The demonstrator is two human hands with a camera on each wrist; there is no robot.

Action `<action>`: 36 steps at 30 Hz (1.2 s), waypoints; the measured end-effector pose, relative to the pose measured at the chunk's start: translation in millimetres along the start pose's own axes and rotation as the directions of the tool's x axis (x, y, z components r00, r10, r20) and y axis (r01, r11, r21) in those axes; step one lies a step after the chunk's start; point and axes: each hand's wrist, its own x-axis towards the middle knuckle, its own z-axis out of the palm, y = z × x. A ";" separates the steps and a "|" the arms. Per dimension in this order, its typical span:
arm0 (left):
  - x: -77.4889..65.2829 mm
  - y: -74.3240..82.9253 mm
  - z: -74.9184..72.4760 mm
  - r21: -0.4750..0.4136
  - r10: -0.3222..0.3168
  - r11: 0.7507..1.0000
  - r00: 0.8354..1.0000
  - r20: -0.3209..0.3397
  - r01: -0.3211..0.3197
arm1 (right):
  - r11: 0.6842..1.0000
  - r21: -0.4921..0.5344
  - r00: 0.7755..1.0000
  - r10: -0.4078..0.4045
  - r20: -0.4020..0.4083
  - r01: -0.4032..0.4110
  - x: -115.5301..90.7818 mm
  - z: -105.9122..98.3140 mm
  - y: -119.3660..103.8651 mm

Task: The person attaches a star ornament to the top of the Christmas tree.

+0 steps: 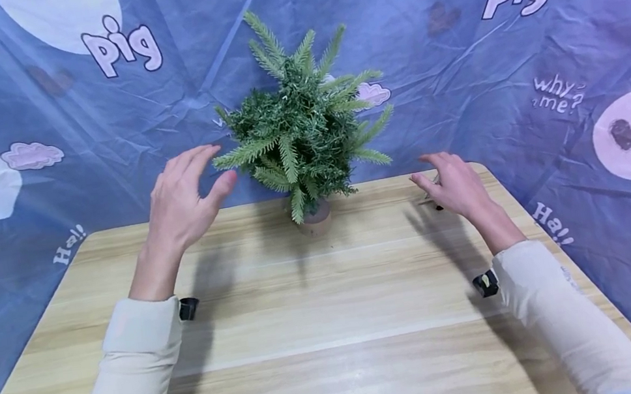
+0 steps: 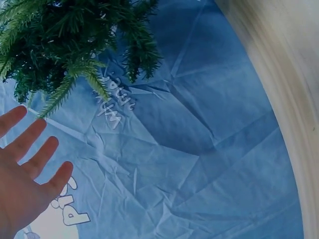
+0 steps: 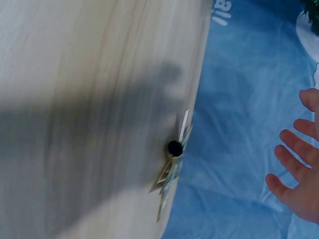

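A small artificial pine tree (image 1: 307, 132) stands upright at the back of the table, in a brownish pot (image 1: 317, 223). My left hand (image 1: 177, 204) is raised to the left of it, fingers extended and thumb apart, fingertips close to the lower branches. In the left wrist view, that hand (image 2: 25, 184) has spread fingers below the green branches (image 2: 75, 40). My right hand (image 1: 456, 186) hovers at the table's back right, holding nothing. Under it lies a spiky gold and silver star-like ornament (image 3: 173, 160) with a black round part, mostly hidden in the head view.
The light wooden table (image 1: 335, 313) runs back to a blue cloth backdrop (image 1: 189, 133) printed with pink clouds and words, which also rises along both sides. Black wrist cameras stick out by the left cuff (image 1: 142, 327) and the right cuff (image 1: 519, 264).
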 end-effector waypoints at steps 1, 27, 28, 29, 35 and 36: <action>0.6 0.3 0.2 -0.010 0.009 1.000 1.000 -0.016 -0.009 | 1.000 0.005 1.000 0.004 0.005 -0.004 0.2 0.6 3.1; 24.8 29.2 -9.9 -0.143 0.071 0.986 0.989 -0.130 -0.090 | 0.994 0.048 0.990 0.089 0.106 -0.094 -2.2 7.4 36.5; 26.2 30.1 -10.2 -0.145 0.074 0.985 0.989 -0.129 -0.093 | 0.995 0.051 0.991 0.085 0.104 -0.091 -1.9 7.7 38.0; 27.6 30.9 -10.6 -0.151 0.076 0.984 0.989 -0.124 -0.094 | 0.995 0.053 0.992 0.080 0.103 -0.085 -1.6 8.1 39.4; 37.8 35.9 -15.2 -0.208 0.065 0.975 0.995 -0.071 -0.079 | 0.996 0.061 0.992 0.060 0.111 -0.067 0.2 10.0 47.9; 39.5 36.9 -16.2 -0.216 0.063 0.973 0.996 -0.064 -0.076 | 0.996 0.063 0.992 0.059 0.115 -0.067 0.4 10.2 49.0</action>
